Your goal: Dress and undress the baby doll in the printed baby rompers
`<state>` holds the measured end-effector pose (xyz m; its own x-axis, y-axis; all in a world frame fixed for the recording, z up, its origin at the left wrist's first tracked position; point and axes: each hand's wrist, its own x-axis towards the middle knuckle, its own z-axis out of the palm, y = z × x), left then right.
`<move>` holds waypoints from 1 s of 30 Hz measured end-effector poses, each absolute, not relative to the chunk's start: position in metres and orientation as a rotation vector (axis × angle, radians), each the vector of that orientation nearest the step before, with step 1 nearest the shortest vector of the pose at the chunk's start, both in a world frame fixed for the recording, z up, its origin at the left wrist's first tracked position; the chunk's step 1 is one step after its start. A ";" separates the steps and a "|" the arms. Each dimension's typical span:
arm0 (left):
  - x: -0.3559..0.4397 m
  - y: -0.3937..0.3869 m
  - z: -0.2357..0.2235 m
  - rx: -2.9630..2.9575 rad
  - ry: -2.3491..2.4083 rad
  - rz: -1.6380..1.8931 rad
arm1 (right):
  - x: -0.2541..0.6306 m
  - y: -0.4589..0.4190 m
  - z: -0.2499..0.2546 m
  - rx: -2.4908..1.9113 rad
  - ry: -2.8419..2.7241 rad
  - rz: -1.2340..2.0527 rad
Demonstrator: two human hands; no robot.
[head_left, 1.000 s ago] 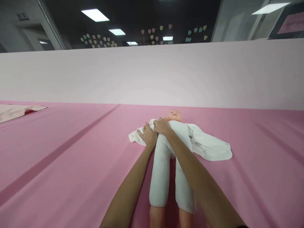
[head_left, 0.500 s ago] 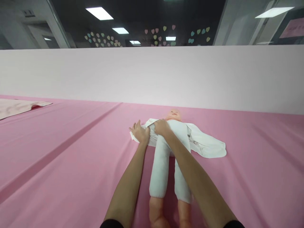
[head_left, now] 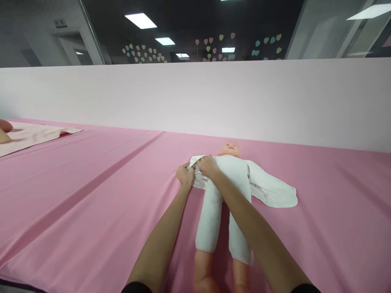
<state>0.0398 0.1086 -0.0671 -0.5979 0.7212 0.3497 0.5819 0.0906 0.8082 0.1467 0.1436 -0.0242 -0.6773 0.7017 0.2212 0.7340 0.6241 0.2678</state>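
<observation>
A baby doll (head_left: 233, 175) lies on its back on a pink sheet (head_left: 100, 195), head away from me and bare feet towards me. Its torso and upper legs are white cloth. Beneath it a white baby shirt (head_left: 273, 190) is spread, with one sleeve stretched out to the right. On the left side of the doll, my left hand (head_left: 185, 175) is closed on the other sleeve, near its end. Close beside it, my right hand (head_left: 206, 166) grips the same sleeve nearer the doll's shoulder. The doll's arm on that side is hidden by cloth and hands.
A pale wall panel (head_left: 195, 97) rises behind the sheet, with dark glass and heart stickers above. At the far left lies a light pink cloth (head_left: 39, 135) with a rounded, skin-toned thing (head_left: 4, 126) partly in view. The sheet has long creases.
My left hand, spread open at the sleeve before, has closed its fingers on the sleeve, gathering its end. My right hand keeps its hold. The view has shifted slightly left.
</observation>
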 end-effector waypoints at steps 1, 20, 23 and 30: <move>0.039 0.108 -0.067 1.279 2.174 1.584 | 0.148 0.144 -0.024 -1.221 -2.735 -0.506; 0.034 0.118 -0.073 1.142 2.082 1.790 | 0.185 0.169 -0.007 -1.324 -1.980 0.254; 0.043 0.115 -0.069 1.454 2.069 1.649 | 0.184 0.168 -0.007 -1.292 -1.991 0.214; 0.074 0.106 -0.062 2.770 1.804 1.243 | 0.180 0.165 -0.009 -1.192 -1.986 0.277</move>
<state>0.0738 0.1061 -0.0622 0.2594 0.6375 0.7255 0.9050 -0.4228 0.0479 0.1803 0.1646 -0.0089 -0.2492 0.8214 0.5130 0.6496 0.5346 -0.5406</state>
